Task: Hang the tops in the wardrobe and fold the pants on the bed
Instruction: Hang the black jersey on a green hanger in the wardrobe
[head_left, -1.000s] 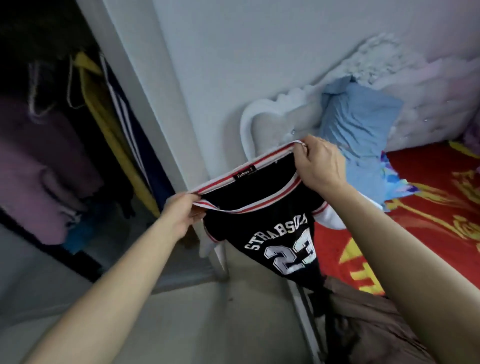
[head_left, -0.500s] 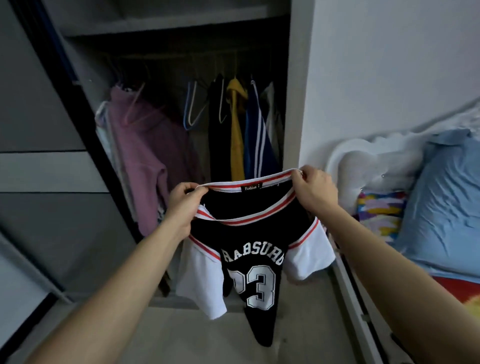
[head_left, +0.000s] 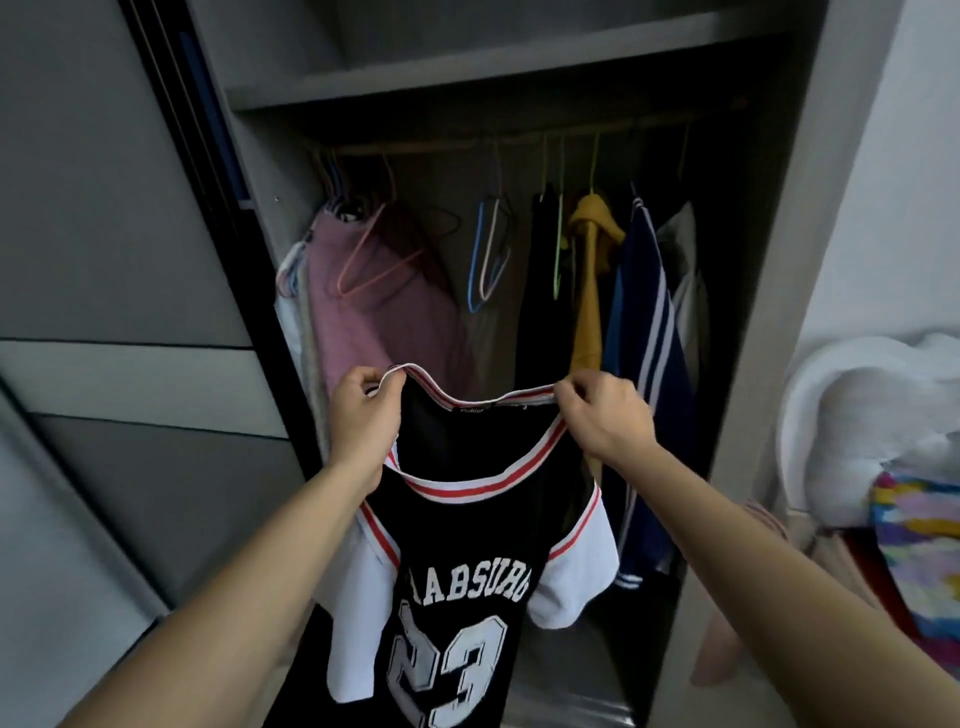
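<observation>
A black jersey top (head_left: 467, 597) with white sleeves, a red-and-white striped collar and the number 23 hangs from my two hands in front of the open wardrobe (head_left: 519, 78). My left hand (head_left: 366, 410) pinches the collar at its left end. My right hand (head_left: 605, 415) pinches the collar at its right end, so the neck is stretched wide. Behind the top, the wardrobe rail (head_left: 493, 140) carries an empty pink hanger (head_left: 374, 265) and empty blue hangers (head_left: 488, 254).
A pink garment (head_left: 353, 332), a black one, a yellow one (head_left: 589, 291) and a navy striped jacket (head_left: 649, 364) hang on the rail. A grey sliding door (head_left: 119, 312) stands at the left. The white headboard (head_left: 852, 415) and colourful bedding (head_left: 919, 551) lie at the right.
My view has swung left from the bed to face the wardrobe. Both hands have carried the jersey up and closer to the rail, still holding its collar.
</observation>
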